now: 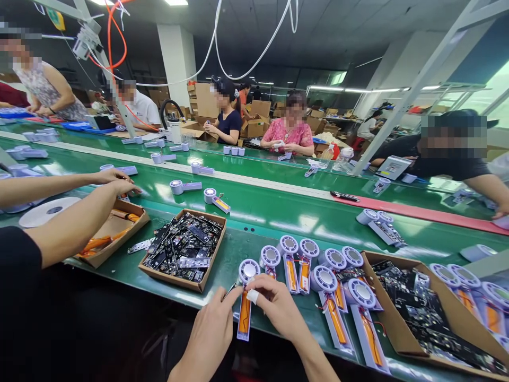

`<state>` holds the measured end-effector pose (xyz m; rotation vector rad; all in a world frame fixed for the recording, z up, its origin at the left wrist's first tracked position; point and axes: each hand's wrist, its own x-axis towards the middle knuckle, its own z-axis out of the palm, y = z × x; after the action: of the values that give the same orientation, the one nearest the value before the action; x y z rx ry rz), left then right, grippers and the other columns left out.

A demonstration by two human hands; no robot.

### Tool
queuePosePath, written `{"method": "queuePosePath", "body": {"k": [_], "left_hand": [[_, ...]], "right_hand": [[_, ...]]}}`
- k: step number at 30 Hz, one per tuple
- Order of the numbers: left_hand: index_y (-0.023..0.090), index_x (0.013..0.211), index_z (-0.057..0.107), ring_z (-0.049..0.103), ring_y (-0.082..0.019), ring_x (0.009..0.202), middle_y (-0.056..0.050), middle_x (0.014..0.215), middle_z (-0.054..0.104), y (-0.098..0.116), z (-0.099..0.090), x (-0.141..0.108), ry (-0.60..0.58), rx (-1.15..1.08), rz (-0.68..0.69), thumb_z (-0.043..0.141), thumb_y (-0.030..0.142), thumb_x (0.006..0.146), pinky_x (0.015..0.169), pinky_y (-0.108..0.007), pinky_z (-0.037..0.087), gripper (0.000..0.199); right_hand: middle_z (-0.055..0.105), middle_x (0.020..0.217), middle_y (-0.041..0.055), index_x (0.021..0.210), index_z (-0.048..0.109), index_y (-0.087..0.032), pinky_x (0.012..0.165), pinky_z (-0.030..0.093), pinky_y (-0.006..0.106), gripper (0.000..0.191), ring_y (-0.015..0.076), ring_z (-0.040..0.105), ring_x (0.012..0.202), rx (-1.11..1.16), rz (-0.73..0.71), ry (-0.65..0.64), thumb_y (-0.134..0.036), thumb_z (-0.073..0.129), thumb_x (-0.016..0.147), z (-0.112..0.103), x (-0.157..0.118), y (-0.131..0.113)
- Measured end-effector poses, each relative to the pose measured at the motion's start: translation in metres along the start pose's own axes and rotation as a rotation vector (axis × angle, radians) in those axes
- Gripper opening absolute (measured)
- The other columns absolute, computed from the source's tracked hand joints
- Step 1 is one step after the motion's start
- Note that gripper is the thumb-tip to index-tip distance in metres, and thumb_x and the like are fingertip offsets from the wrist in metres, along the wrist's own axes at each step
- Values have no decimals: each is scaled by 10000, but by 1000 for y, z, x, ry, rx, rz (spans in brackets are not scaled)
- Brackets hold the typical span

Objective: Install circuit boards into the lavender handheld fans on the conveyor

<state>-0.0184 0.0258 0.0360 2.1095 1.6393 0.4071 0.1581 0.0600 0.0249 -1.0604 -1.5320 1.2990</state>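
Both hands meet at the neck of a lilac handheld fan (pixel 249 270), whose handle lies uncovered with an orange-wrapped battery inside. My left hand (pixel 212 326) closes on its left side, and a thin dark item shows by the fingertips, too hidden to name. From the right, my right hand (pixel 278 305) pinches at the same neck, with white tape round one finger. Whether a wire is between the fingertips I cannot tell. Several similar open fans (pixel 325 279) lie to the right, heads away from me, some with loose red wires.
A cardboard box of circuit boards (pixel 202 286) stands left, another box (pixel 403 347) right. A neighbour's arms (pixel 79 212) reach over a box with orange-wrapped parts (pixel 145 218). Fans (pixel 176 187) lie along the green conveyor belt (pixel 274 199). Co-workers sit across it. A box cutter (pixel 344 196) lies beyond.
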Motion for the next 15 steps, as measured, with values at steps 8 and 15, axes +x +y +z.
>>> {"method": "queuePosePath", "body": {"k": [8, 15], "left_hand": [[285, 1277, 527, 652, -200, 892, -66, 1033, 626, 5, 2, -9, 51, -160, 18, 287, 43, 874, 784, -313, 508, 527], [232, 1289, 512, 632, -219, 969, -82, 1109, 637, 7, 8, -12, 97, -324, -6, 284, 73, 879, 864, -369, 498, 496]], "right_hand": [[606, 791, 16, 810, 668, -187, 598, 406, 246, 116, 139, 513, 645, -310, -45, 104, -159, 558, 834, 11, 1, -12], [595, 971, 71, 994, 612, -203, 749, 479, 321, 282, 204, 590, 847, -675, -215, 143, -40, 415, 874, 29, -14, -5]]}}
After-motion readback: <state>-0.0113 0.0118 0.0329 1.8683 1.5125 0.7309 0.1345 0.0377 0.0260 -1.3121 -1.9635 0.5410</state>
